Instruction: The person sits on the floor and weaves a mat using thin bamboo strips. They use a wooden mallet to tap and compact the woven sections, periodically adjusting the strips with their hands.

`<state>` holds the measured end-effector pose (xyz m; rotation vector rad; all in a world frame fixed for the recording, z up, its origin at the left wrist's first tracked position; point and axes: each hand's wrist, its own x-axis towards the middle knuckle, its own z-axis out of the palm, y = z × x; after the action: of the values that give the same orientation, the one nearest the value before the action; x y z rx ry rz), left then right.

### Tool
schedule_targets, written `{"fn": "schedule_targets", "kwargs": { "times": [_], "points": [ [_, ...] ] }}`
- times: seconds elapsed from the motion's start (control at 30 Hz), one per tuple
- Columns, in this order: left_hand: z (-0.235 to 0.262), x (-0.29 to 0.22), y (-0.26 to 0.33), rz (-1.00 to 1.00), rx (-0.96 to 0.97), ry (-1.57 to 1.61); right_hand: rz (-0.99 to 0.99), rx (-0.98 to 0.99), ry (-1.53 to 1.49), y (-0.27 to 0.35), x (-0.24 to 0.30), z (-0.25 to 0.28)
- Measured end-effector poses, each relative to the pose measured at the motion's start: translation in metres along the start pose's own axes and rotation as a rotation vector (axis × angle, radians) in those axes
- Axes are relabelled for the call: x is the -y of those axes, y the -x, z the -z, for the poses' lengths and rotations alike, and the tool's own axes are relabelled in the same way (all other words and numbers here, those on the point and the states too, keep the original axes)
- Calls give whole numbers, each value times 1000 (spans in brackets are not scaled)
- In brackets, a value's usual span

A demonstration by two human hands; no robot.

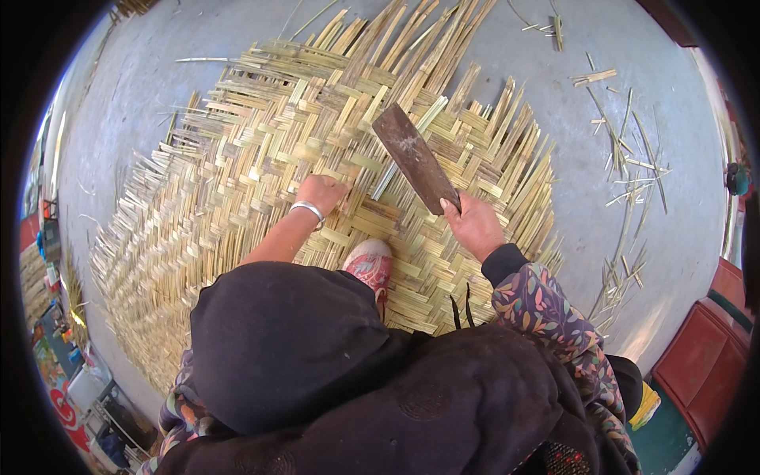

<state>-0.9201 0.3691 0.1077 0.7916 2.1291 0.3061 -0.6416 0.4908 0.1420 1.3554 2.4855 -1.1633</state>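
Observation:
A large woven mat (pixel 261 150) of pale bamboo strips lies on the grey concrete floor, with loose strip ends fanning out around its edges. My left hand (pixel 321 192), with a silver bangle at the wrist, presses down on the weave near the mat's middle, fingers curled onto the strips. My right hand (pixel 473 224) grips the handle end of a broad, dark, flat blade (pixel 414 157) that points up and to the left above the mat. A foot in a red patterned shoe (pixel 370 265) rests on the mat between my arms.
Loose bamboo slivers (pixel 625 166) lie scattered on the floor at the right. A red wooden piece of furniture (pixel 704 356) stands at the lower right. Cluttered boxes and colourful items (pixel 71 372) sit along the left edge. Dark clothing fills the lower part of the view.

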Motion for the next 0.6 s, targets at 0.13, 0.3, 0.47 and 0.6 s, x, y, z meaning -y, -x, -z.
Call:
{"fn": "schedule_targets", "kwargs": {
  "times": [0.13, 0.3, 0.47, 0.6],
  "points": [
    [15, 8, 22, -135, -47, -112, 14, -13, -2, 1, 0, -1],
    [15, 11, 29, -233, -133, -233, 2, 1, -9, 1, 2, 1],
    [14, 23, 11, -194, -79, -79, -21, 20, 48, 1, 5, 2],
    [25, 38, 1, -232, 77, 130, -24, 27, -4, 3, 5, 2]
  ]
}}
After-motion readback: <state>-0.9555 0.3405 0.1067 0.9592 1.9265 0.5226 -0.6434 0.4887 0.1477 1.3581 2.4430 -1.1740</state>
